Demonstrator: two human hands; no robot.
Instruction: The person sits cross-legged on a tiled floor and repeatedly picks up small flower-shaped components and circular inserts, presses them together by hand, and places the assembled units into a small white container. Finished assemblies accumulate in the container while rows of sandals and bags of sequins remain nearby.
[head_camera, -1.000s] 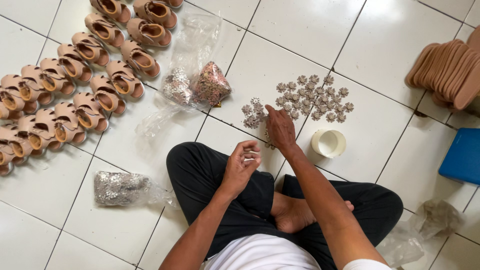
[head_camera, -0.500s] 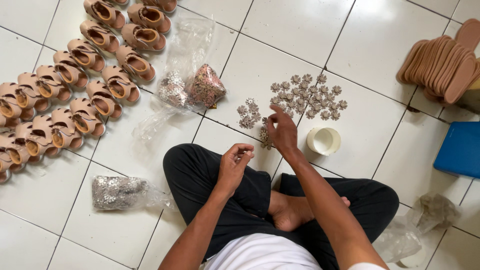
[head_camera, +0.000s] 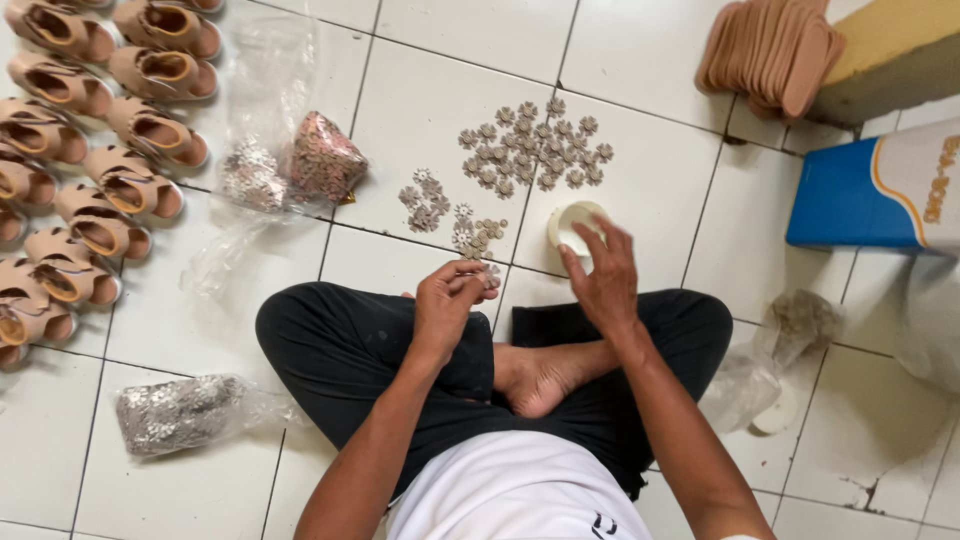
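Where fingers (head_camera: 470, 285) pinch, small flower trim (head_camera: 491, 272) half-hidden.

I see taupe flower ornaments (head_camera: 530, 145) on white floor tiles (head_camera: 640, 60), tan sandals (head_camera: 120, 130) alongside, a cream cup (head_camera: 570, 225), and a blue-and-white box (head_camera: 860, 195).

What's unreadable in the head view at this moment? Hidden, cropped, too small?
- Small white cup: the right hand covers its near side; contents not visible.
- Left hand: its fingertips pinch something at a flower piece; too small to tell how it is gripped.
- Rows of sandals: cut off by the left and top edges.
- Silvery pieces in the plastic bag: the film blurs their shape.
- Stack of tan insoles: cropped by the top edge.
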